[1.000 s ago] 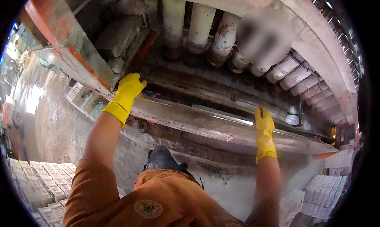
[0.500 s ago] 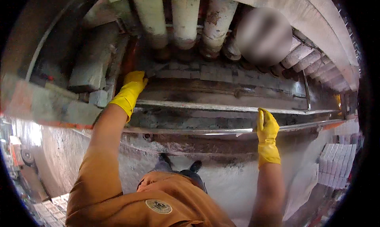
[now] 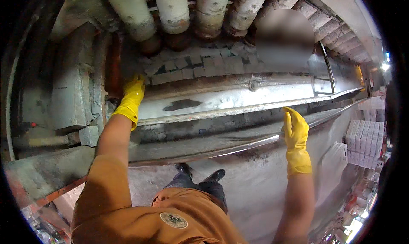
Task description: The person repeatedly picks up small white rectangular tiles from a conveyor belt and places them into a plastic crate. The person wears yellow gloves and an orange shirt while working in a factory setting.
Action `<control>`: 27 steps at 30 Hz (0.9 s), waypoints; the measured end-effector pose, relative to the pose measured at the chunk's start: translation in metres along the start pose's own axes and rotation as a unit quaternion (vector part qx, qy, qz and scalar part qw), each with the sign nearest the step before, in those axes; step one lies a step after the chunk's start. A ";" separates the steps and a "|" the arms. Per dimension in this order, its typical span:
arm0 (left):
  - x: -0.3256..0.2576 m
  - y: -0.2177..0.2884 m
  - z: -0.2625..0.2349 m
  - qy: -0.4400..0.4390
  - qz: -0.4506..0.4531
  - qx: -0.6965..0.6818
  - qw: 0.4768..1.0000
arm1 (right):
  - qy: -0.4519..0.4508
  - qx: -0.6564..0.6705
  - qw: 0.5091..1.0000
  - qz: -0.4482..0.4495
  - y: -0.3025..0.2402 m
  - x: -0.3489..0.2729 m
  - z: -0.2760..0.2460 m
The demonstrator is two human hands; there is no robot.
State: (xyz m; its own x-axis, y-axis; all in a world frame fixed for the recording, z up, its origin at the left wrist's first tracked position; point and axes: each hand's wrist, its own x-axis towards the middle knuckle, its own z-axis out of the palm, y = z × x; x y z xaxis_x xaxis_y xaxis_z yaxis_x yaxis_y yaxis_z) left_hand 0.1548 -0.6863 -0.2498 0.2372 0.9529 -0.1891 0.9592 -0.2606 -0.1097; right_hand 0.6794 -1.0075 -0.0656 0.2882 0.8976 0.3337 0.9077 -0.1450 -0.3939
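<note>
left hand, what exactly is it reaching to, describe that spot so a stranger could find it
Start at the row of thick pale rollers along the top. Just beneath them lies a bed of small grey bricks. The left hand, in a yellow glove, rests at that bed's left end, beside a rusty upright bar; unlike the smooth metal rail below, the bricks are small separate blocks.

Upper frame: row of thick pale pipes [image 3: 172,10] with rust-brown lower ends, hanging side by side above the machine. Left of frame: grey concrete block [image 3: 70,95] upright, small red knob [image 3: 33,125] just below and left of it. Right edge: stacks of white bricks [image 3: 360,142] in neat rows; bottom centre, dark boots [image 3: 200,182] on the pale dusty floor [image 3: 255,193].
</note>
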 end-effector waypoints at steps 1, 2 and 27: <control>0.000 0.000 0.000 -0.033 0.006 -0.025 0.999 | 0.002 -0.002 1.000 0.000 0.000 -0.003 -0.001; -0.001 0.001 -0.003 -0.066 0.011 -0.049 0.997 | 0.005 -0.003 1.000 -0.001 -0.003 -0.006 -0.002; -0.079 0.031 -0.048 -0.154 0.014 -0.113 0.981 | -0.027 0.057 0.996 0.065 -0.011 -0.025 -0.025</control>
State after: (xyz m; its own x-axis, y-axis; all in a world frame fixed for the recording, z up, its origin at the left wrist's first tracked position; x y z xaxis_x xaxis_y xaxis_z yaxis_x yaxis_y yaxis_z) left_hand 0.1730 -0.7622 -0.1912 0.2396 0.8441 -0.4796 0.9708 -0.2114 0.1130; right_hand 0.6701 -1.0387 -0.0484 0.3811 0.8960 0.2279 0.8222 -0.2157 -0.5268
